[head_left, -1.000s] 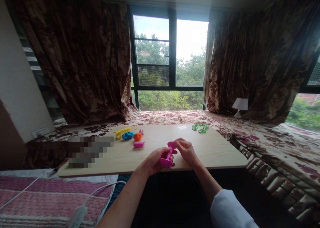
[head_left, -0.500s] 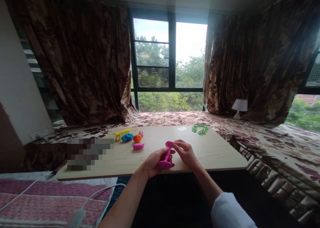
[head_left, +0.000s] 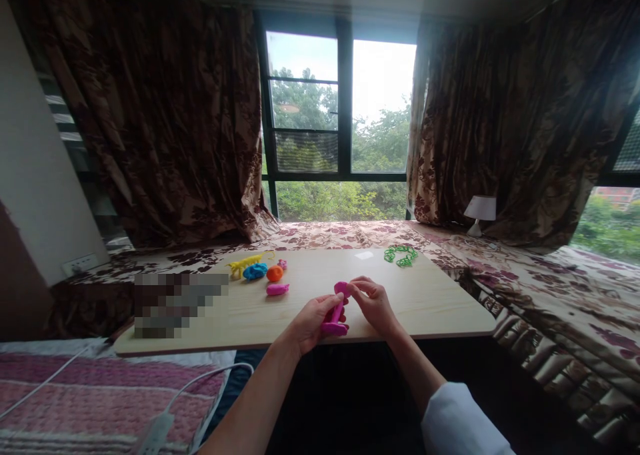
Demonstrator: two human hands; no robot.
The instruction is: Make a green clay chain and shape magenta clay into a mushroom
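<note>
Over the near edge of the pale wooden table (head_left: 420, 308), my left hand (head_left: 311, 322) is closed round the stem of a pink clay piece (head_left: 334, 328). The piece has a flat disc at each end and is held tilted. My right hand (head_left: 374, 305) pinches the rim of its upper disc between thumb and forefinger. The fingers partly hide the stem. Left of my hands lie a pink clay roll (head_left: 277, 289), an orange clay ball (head_left: 275, 273), a blue clay lump (head_left: 255, 272), a yellow clay figure (head_left: 245, 264) and a small pink piece (head_left: 283, 264).
A ring of green clay links (head_left: 401, 256) lies at the table's back right, with a white patch (head_left: 364, 256) beside it. A blurred-out area covers the left end. A small lamp (head_left: 480, 212) stands on the window ledge. A power strip (head_left: 156, 435) rests on the bed at left.
The pink piece has turned a little in my hands, so its lower disc now appears more edge-on. My right fingers stay at the upper disc. The things on the table have not moved.
</note>
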